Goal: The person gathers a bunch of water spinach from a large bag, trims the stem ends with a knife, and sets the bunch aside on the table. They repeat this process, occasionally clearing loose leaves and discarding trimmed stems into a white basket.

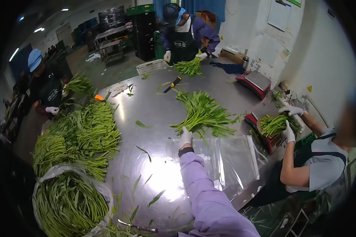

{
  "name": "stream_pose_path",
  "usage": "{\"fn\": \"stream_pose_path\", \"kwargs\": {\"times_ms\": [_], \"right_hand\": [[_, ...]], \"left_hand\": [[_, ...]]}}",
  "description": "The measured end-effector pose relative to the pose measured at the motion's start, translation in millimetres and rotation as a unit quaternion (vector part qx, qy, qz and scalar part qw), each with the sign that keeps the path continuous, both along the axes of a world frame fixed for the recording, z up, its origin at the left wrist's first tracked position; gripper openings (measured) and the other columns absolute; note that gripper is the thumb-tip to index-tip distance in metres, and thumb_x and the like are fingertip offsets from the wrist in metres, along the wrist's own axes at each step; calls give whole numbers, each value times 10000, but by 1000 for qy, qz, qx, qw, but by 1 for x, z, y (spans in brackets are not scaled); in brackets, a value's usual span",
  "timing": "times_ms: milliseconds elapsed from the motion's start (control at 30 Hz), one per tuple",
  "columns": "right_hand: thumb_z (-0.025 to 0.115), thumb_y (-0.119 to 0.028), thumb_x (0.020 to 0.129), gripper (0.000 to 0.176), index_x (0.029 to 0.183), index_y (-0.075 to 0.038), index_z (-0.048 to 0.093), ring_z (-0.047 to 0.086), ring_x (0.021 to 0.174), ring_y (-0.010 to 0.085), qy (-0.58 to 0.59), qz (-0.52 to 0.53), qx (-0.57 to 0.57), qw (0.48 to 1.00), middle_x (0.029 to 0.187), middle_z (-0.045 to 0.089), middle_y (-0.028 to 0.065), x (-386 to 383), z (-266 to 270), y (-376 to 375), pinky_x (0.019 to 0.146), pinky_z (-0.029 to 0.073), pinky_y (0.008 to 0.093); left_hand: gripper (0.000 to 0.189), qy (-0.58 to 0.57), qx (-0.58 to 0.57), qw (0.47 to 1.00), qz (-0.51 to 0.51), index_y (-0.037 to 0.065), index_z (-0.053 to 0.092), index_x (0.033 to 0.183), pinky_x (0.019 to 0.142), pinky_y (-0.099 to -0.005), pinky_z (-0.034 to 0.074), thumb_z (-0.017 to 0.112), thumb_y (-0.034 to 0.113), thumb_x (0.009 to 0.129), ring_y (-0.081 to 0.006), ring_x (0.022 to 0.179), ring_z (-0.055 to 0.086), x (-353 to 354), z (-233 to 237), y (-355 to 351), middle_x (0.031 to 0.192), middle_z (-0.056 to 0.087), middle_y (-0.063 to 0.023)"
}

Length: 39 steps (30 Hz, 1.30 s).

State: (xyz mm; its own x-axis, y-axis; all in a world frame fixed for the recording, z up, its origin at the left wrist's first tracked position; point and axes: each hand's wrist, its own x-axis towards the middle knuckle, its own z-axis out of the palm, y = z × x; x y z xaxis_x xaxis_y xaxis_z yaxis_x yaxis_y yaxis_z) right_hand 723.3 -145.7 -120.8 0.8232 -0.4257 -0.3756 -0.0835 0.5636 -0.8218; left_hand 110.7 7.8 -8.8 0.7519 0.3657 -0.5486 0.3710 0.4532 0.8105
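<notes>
My right hand (185,139), in a white glove below a purple sleeve, is closed at the lower left edge of a loose bunch of leafy greens (203,110) on the metal table (126,158). The stems by its fingers partly hide the fingertips. The leaves fan out to the right. Clear plastic bags (233,160) lie flat just to the right of my wrist. My left hand is out of view.
Greens are heaped (79,134) on the left, above a plastic-lined bundle (71,201). A curved knife (140,227) lies at the near edge, a yellow-black tool (173,84) farther back. Red scales (257,83) stand right. Three co-workers surround the table, each handling greens.
</notes>
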Motion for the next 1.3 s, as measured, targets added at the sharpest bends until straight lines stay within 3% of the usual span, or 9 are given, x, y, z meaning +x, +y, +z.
{"fn": "stream_pose_path", "kwargs": {"times_ms": [100,167,200,233,300,533,800,1100,1300], "right_hand": [[538,-334,879,548,1313,-29,401,418,1202,285,9,193,122,974,1386,365,129,-54,82,-7,973,350,498],[535,-325,897,582,1357,-25,342,358,1266,283,-74,215,172,958,1433,300,145,-80,114,-16,1025,322,479],[524,-300,918,548,1355,-17,354,351,1284,285,-127,258,179,941,1424,324,150,-92,130,-24,1048,315,484],[504,-245,938,480,1333,1,388,358,1292,279,-138,279,144,939,1389,378,156,-122,177,-23,1061,316,463],[502,-253,934,452,1297,6,432,451,1228,213,-221,389,4,894,1327,466,122,-168,214,-24,1034,366,359],[538,-195,908,307,1122,12,610,573,1027,187,-183,730,-255,607,1098,631,104,-315,149,25,913,436,308],[704,-382,728,355,898,-81,622,610,829,323,-303,656,-610,326,906,618,150,-448,56,78,736,487,391],[701,-385,713,362,890,-73,651,625,788,301,-213,642,-698,234,827,648,134,-382,62,46,700,485,403],[559,-138,876,218,997,29,630,624,793,145,-135,692,-326,629,858,656,109,-422,144,154,716,503,272]], "left_hand": [[346,18,-5,997,73,-22,497,1211,909,-325,469,465,210,958,-206,1012,586,-14,5,5,1106,605,-131],[335,48,-5,993,106,-31,536,1163,917,-333,467,478,229,960,-207,1007,581,-19,30,6,1094,611,-122],[313,-69,320,942,78,30,588,1120,810,-340,508,606,218,870,-232,879,633,-45,-13,4,964,658,-135],[258,36,82,985,146,22,576,1068,748,-318,492,505,225,926,-189,842,606,-47,2,15,911,633,-112],[291,123,268,946,137,-11,619,1052,771,-353,484,562,228,896,-261,885,621,-66,-4,18,967,656,-134],[546,126,629,767,-8,71,522,1234,1021,-447,334,664,351,787,-360,1221,425,-37,-14,9,1267,502,-177],[698,176,685,696,-121,200,353,1401,1079,-572,122,557,509,809,-343,1363,204,-1,-78,40,1446,311,-101],[647,330,576,748,17,112,425,1338,1014,-459,317,588,436,803,-365,1237,395,-263,-63,86,1357,428,-170],[426,387,562,703,197,18,593,1110,884,-432,439,642,309,803,-370,1007,556,-336,-54,145,1064,606,-210]]}}
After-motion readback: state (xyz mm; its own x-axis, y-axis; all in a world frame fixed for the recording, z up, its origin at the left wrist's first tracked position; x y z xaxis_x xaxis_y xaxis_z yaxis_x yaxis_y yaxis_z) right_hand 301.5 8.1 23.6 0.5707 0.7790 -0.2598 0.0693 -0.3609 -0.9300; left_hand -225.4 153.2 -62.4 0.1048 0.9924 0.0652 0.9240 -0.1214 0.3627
